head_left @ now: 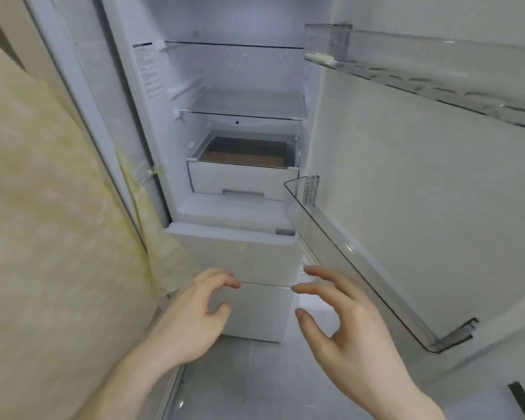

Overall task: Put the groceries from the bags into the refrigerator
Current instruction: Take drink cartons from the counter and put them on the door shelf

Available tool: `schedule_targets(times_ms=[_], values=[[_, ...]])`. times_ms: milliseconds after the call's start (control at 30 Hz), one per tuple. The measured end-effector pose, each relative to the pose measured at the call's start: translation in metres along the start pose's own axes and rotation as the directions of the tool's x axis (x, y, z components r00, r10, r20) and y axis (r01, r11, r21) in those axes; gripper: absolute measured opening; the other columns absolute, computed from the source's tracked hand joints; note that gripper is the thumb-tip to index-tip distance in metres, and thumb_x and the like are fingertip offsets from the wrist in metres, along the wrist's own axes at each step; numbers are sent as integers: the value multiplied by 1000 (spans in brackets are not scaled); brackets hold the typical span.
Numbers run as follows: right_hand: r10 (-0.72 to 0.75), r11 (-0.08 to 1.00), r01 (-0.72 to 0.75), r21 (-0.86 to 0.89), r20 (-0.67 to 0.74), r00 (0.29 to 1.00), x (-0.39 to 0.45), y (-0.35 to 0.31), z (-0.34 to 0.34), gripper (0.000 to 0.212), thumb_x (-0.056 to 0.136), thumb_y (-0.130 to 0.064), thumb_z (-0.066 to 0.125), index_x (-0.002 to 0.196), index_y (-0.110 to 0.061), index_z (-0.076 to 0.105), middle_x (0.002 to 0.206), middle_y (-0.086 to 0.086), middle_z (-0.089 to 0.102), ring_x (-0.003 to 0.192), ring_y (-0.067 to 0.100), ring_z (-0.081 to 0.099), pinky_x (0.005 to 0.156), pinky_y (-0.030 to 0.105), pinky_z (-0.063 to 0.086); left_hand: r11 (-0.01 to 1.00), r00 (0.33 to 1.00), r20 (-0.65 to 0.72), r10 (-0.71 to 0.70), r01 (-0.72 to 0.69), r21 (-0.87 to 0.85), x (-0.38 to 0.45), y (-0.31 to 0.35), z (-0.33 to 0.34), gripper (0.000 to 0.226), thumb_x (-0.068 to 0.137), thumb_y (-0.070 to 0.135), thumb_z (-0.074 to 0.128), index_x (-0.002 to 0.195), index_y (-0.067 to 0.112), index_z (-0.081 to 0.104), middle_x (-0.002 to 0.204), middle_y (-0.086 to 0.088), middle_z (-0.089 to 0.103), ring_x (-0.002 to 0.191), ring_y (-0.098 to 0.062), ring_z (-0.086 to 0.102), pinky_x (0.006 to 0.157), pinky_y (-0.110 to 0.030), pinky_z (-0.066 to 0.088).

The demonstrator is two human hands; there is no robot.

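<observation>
Neither of my hands holds anything: my left hand [191,316] hangs with its fingers loosely curled and apart from the thumb, and my right hand [343,322] is spread, fingers relaxed and thumb set off below them, both in the air in front of the white lower drawers [243,262] near the bottom of the view. I cannot tell whether either fingertip touches the drawer fronts; they look just short of them. Beyond stands the refrigerator [234,71], its compartment lit, with glass shelves [243,109] one above another and a white crisper drawer [240,180] under the lowest, where something brown shows through the clear cover; I cannot make out what it is. On the right the open door [406,177] carries a clear lower door bin [346,262] and an upper bin [422,65], the upper one cut off by the frame's edge. On the left a pale yellowish patterned surface [43,207] fills the near side and hides whatever lies behind it. No groceries or bags show anywhere in my view. My forearms run out of the frame at the near edge.
</observation>
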State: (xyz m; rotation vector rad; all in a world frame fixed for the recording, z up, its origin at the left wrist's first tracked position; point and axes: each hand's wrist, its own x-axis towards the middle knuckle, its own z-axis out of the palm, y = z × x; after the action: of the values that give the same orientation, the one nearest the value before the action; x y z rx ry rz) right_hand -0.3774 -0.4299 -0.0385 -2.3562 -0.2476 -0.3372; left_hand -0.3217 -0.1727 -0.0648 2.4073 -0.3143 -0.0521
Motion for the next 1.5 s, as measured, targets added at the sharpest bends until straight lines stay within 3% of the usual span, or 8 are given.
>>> schedule_targets(times_ms=[167,333,600,733,833,1000,1167,1500], values=[[-130,991,119,56,308,943,17,-30,47,37,92,-43,69,127,-48,59,148,-36,38,138,-8,38,111,10,28,980,977,-124,-173,183,74,-80,-33,-34,36,89,15,64,115,39,64,133,30,49,123,7,48,98,2,24],[-318,947,290,135,493,810,27,-97,108,50,91,-47,68,139,-44,53,154,-30,36,142,-1,39,113,15,29,924,906,-268,-327,366,112,-174,-70,-71,35,90,28,63,124,38,60,139,25,45,131,2,45,107,-6,23],[-568,814,447,371,669,479,3,-204,204,46,96,-38,66,140,-46,52,155,-32,35,141,-10,35,115,14,26,741,652,-474,-591,672,0,-323,-90,-83,41,96,33,59,135,42,50,149,30,30,139,3,30,108,-8,18],[-672,706,495,507,701,240,-16,-249,245,43,98,-34,65,139,-43,55,151,-32,40,140,-14,35,110,0,20,622,461,-557,-691,772,-133,-380,-81,-79,40,99,37,55,135,49,45,147,39,22,135,8,25,106,-14,29],[-725,604,513,610,688,37,-28,-280,270,40,98,-31,66,137,-42,59,144,-31,49,134,-13,43,112,8,30,507,284,-596,-751,826,-246,-409,-69,-71,38,99,37,55,134,50,44,149,37,22,135,5,24,103,-22,39],[-712,457,504,733,641,-286,-55,-313,295,44,99,-35,66,139,-47,54,145,-40,39,114,-28,41,97,-2,27,269,-67,-647,-760,873,-407,-445,-30,-31,44,96,32,60,136,43,48,155,27,26,143,-3,29,112,-27,35],[-594,278,491,826,549,-588,-98,-337,299,52,100,-49,58,147,-56,36,155,-43,17,121,-8,46,103,21,36,43,-365,-618,-696,838,-543,-464,28,27,49,95,33,58,141,42,44,155,25,24,144,-1,23,114,-14,19],[-434,-70,201,977,151,-888,-254,-352,236,57,98,-48,60,150,-50,37,160,-36,17,149,-7,22,121,18,19,-221,-801,-459,-385,563,-796,-486,174,145,49,94,34,62,140,41,46,154,26,25,140,1,26,108,-8,17]])
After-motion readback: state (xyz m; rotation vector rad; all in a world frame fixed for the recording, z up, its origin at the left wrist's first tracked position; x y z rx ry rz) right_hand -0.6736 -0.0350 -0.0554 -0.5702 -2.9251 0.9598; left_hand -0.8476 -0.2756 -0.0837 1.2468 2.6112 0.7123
